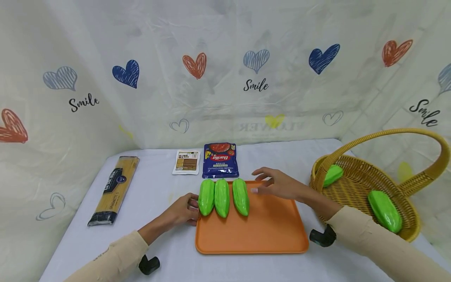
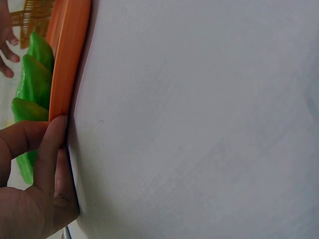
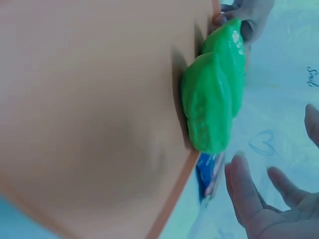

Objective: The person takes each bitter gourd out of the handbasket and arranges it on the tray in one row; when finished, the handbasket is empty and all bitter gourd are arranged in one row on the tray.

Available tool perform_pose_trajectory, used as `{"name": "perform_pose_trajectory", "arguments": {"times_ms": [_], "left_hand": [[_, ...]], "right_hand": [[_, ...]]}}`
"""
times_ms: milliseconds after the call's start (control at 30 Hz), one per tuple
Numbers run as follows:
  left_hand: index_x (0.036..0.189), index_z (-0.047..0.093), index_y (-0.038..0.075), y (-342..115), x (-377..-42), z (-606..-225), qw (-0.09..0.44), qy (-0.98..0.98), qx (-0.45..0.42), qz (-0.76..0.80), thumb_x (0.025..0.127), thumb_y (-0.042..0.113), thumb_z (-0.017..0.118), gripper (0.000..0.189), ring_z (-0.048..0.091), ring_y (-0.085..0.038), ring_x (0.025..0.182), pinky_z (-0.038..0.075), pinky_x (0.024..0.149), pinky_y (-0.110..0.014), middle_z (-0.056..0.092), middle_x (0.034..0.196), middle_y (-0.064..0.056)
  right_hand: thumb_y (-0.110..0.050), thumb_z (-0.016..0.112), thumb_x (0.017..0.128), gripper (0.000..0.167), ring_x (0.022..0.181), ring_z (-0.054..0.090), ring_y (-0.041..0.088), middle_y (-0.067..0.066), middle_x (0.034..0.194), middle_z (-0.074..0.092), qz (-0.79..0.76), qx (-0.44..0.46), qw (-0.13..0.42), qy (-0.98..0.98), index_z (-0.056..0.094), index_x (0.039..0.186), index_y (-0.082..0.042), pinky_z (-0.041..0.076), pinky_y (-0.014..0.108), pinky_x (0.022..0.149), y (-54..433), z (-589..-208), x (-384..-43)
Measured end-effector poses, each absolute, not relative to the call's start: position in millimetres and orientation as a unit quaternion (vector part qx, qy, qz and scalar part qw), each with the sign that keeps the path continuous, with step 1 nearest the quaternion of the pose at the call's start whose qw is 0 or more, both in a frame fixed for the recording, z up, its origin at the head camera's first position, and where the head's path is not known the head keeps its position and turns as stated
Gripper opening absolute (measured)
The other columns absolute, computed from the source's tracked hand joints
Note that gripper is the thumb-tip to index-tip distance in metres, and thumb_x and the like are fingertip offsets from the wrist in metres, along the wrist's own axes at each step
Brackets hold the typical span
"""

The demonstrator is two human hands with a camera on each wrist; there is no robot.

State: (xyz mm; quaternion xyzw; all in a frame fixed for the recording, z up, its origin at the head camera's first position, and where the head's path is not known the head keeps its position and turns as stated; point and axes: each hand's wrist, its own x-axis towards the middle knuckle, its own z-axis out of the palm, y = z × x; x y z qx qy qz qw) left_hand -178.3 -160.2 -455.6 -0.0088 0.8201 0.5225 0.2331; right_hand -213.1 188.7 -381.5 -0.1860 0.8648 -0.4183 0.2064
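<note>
An orange tray (image 1: pixel 267 227) lies on the white table with three green gourds (image 1: pixel 222 197) side by side at its far left. My left hand (image 1: pixel 183 209) holds the tray's left rim beside the leftmost gourd. The left wrist view shows its fingers (image 2: pixel 35 174) curled on the tray's rim (image 2: pixel 67 59), with the gourds (image 2: pixel 32 84) behind. My right hand (image 1: pixel 273 184) hovers over the tray's far edge just right of the gourds, its fingers spread and holding nothing. The right wrist view shows that hand (image 3: pixel 269 199) near the gourds (image 3: pixel 214 94) on the tray (image 3: pixel 99 99).
A wicker basket (image 1: pixel 412 231) with a tall handle stands at the right, holding two more green gourds (image 1: pixel 385 210) (image 1: pixel 332 174). Behind the tray lie a blue sauce pouch (image 1: pixel 220 159) and a small white packet (image 1: pixel 186 161). A spaghetti packet (image 1: pixel 113 190) lies at the left.
</note>
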Motion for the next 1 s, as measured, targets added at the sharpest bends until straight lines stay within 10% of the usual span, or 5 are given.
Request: {"name": "perform_pose_trajectory", "arguments": {"times_ms": [633, 1000], "left_hand": [[0.141, 0.044, -0.004, -161, -178, -458, 0.233, 0.815, 0.001, 0.53, 0.078, -0.004, 0.073, 0.069, 0.063, -0.022, 0.092, 0.065, 0.069, -0.036, 0.056, 0.114, -0.016], [0.14, 0.044, -0.006, -161, -178, -457, 0.234, 0.81, 0.006, 0.538, 0.077, -0.006, 0.071, 0.068, 0.063, -0.022, 0.092, 0.065, 0.069, -0.036, 0.056, 0.114, -0.017]], "right_hand": [[-0.029, 0.069, 0.095, 0.051, 0.123, 0.058, 0.037, 0.014, 0.143, 0.051, -0.407, -0.244, 0.239, 0.847, 0.052, 0.14, -0.015, 0.054, 0.04, 0.094, 248, -355, -174], [-0.014, 0.062, 0.098, 0.042, 0.115, 0.062, 0.012, 0.017, 0.14, 0.051, -0.42, -0.286, 0.258, 0.822, 0.051, 0.139, -0.011, 0.061, 0.03, 0.086, 288, -353, -160]]}}
